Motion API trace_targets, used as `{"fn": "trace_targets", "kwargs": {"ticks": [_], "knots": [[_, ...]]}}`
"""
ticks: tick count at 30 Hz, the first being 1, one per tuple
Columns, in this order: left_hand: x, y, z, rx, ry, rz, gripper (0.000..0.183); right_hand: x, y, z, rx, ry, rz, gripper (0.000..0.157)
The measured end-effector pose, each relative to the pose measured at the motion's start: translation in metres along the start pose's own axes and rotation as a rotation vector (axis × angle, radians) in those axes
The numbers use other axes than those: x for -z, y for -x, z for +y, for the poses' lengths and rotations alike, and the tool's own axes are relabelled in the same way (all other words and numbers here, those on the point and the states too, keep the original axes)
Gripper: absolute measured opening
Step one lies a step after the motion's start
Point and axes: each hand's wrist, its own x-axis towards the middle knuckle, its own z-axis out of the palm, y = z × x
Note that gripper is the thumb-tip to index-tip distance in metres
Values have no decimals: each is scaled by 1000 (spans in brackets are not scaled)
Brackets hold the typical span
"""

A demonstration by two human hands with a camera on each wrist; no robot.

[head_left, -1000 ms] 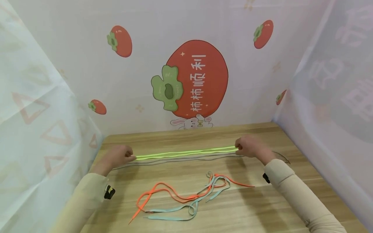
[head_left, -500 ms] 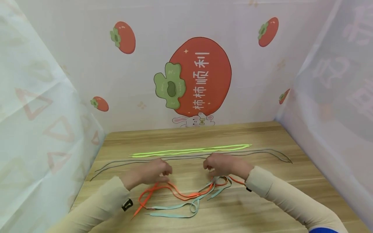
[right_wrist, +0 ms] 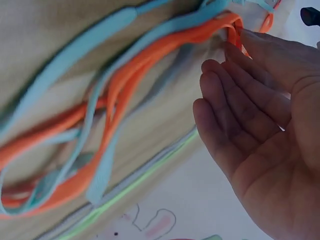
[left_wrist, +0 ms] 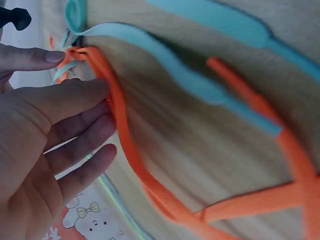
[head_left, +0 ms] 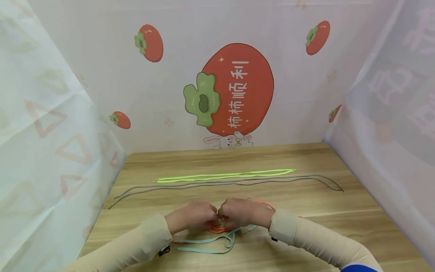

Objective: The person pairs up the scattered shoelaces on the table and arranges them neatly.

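On the near side of the gray lace (head_left: 204, 184), the left hand (head_left: 197, 216) has its grip closed at the fingertips on the orange lace (left_wrist: 132, 150); beside it, the right hand (head_left: 239, 212) appears to pinch the same lace, other fingers half curled. The orange lace crosses the blue lace (left_wrist: 215, 15). Beyond the gray lies the green lace (head_left: 238, 174). Seemingly the step is picking up orange; next calls for separating it from blue. Four lace colors; gray and green show two strands each.
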Motion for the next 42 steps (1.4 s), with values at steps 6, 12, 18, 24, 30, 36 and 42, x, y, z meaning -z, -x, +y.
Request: {"fn": "trace_targets", "kwargs": {"ticks": [6,12,18,24,30,36,42], "knots": [[-8,1,-3,12,111,51,12,-7,0,7,-28,-106,16,12],[-6,4,-10,122,398,3,9,-8,1,18,-33,-343,-10,13],[0,10,-19,135,724,24,13,-6,2,27,17,-497,23,13],[-1,14,-23,184,1087,22,19,-3,7,33,37,-691,33,13],[-3,14,-22,158,1340,9,39,0,10,35,77,-839,1,22],[-9,20,-25,124,1527,41,41,6,20,40,34,-922,9,31],[-9,30,-29,150,1592,71,27,13,35,49,-27,-926,36,32]]}}
